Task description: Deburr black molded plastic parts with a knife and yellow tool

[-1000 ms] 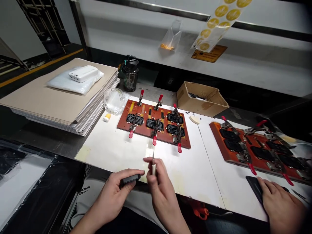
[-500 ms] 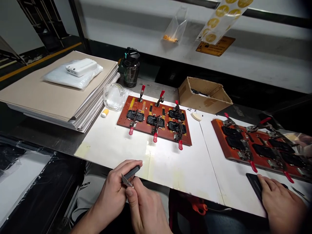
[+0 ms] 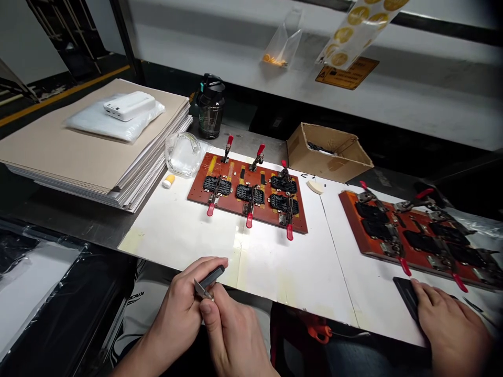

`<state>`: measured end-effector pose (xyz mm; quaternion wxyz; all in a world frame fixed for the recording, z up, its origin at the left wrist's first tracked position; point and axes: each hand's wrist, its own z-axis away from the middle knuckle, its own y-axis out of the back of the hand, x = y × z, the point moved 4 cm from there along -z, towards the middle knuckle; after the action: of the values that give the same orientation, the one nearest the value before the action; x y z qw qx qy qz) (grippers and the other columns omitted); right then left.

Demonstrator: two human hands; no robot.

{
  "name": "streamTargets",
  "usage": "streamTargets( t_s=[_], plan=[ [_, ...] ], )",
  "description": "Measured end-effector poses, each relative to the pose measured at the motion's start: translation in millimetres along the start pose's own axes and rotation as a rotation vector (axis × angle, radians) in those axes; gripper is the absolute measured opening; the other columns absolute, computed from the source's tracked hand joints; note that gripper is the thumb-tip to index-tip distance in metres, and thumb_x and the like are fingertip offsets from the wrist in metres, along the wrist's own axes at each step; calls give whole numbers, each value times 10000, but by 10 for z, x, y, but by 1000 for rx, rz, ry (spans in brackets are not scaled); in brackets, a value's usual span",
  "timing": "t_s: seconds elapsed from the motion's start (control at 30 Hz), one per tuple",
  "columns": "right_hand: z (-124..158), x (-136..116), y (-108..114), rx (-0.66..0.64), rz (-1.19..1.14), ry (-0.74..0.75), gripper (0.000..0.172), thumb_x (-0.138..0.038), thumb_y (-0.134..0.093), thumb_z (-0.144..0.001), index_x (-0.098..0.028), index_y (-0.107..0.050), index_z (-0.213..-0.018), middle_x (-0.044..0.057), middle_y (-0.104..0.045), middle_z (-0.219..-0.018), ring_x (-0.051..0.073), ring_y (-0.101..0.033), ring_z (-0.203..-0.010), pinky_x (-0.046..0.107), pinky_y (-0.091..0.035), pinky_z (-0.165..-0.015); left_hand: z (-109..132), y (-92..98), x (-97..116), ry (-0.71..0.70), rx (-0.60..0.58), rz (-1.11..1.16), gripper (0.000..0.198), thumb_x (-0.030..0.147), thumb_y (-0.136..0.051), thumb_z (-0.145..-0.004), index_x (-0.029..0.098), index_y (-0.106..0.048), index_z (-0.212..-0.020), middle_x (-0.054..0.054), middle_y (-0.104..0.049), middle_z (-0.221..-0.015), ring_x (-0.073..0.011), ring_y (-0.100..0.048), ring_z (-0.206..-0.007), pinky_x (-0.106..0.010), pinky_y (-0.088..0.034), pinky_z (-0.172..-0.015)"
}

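Observation:
Both my hands are close together below the front edge of the white-topped table. My left hand (image 3: 178, 301) is closed around a dark, narrow black piece (image 3: 212, 276), whose end sticks out past the fingers; its exact kind is unclear. Right against it lies a pointed metal knife blade (image 3: 203, 289), its tip towards my left hand. The fist of my right hand (image 3: 239, 327) is at the blade's lower end, thumb pressed on top; any handle is hidden inside. Beyond the hands, a red-brown fixture board (image 3: 255, 210) carries black plastic parts (image 3: 250, 194) under red-handled toggle clamps (image 3: 249, 220).
A second clamp board (image 3: 393, 246) sits at right, where another person's hand (image 3: 451, 319) rests by a flat black part (image 3: 405, 298). A cardboard box (image 3: 328, 152), bottle (image 3: 211, 107) and cardboard stack (image 3: 98, 152) line the back and left. Orange-handled scissors (image 3: 320, 332) show below the table.
The view has shifted slightly. My hands keep almost the same grip and place. The other person's hand stays by the flat black part.

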<state>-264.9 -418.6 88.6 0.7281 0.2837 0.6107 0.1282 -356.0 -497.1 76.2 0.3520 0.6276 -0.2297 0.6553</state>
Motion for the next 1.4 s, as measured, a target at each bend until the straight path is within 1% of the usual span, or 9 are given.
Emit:
streamTargets(
  t_s=[0.3,0.5,0.8,0.93,1.1,1.2,1.27,1.33,1.4],
  plan=[
    [14,11,-11,-3,36,-2,372,-410,-266,-1080,-204,-549,-1205,27,-699,-807,174,-616,-579,266,-337,-531,13,5,-22,11,-18,4,528,56,-509,-833,301,-668,-1273,-22,-652,-1335,-209,-592,-1257,-303,-478,-1076],
    [25,8,-1,57,39,16,349,-380,-285,-1080,-208,-563,-1201,23,-687,-790,165,-608,-561,254,-339,-522,10,3,-8,-23,21,-12,506,59,-510,-842,297,-681,-1254,-36,-671,-1302,-231,-607,-1234,-333,-496,-1070],
    [29,31,-1,174,50,7,329,-373,-324,-1075,-227,-541,-877,-16,-581,-662,139,-531,-514,250,-303,-510,34,0,-12,-49,58,17,490,53,-512,-868,312,-681,-1248,-12,-678,-1304,-195,-618,-1237,-283,-518,-1057],
    [-11,74,100,216,15,-55,340,-408,-323,-1075,-234,-491,-836,-41,-500,-615,124,-409,-477,262,-246,-488,52,36,14,-88,117,-24,409,97,-516,-933,325,-696,-1220,8,-708,-1264,-168,-630,-1229,-259,-488,-1089],
    [-53,298,283,214,-210,-210,417,-488,-334,-1071,-234,-384,-745,-49,-384,-644,125,-348,-575,244,-276,-531,82,19,36,-123,55,-64,330,208,-535,-988,338,-689,-1249,-11,-694,-1300,-172,-635,-1225,-266,-493,-1085],
    [-50,358,342,250,-328,-227,368,-504,-389,-1054,-232,-442,-812,-48,-389,-688,129,-353,-612,244,-314,-565,70,1,26,-94,42,-73,336,213,-529,-990,333,-682,-1265,-13,-692,-1306,-171,-632,-1225,-262,-491,-1082],
    [-63,323,352,253,-391,-207,270,-502,-490,-1020,-235,-533,-1012,-54,-428,-704,128,-384,-613,242,-337,-575,48,-20,17,-69,25,-62,367,180,-527,-979,323,-671,-1284,-15,-679,-1330,-176,-627,-1233,-267,-491,-1082],
    [-100,248,343,232,-444,-173,303,-476,-585,-981,-236,-566,-1166,-50,-502,-725,130,-452,-632,239,-374,-599,24,-45,12,-38,-1,-37,412,145,-519,-966,322,-653,-1313,-12,-665,-1355,-184,-617,-1248,-281,-487,-1089],
    [-153,182,332,216,-497,-149,256,-446,-615,-968,-217,-637,-1080,-23,-588,-766,143,-531,-698,242,-422,-653,6,-71,10,-1,-32,-1,429,150,-518,-967,328,-636,-1339,-7,-659,-1367,-194,-606,-1263,-300,-482,-1096]
  ],
)
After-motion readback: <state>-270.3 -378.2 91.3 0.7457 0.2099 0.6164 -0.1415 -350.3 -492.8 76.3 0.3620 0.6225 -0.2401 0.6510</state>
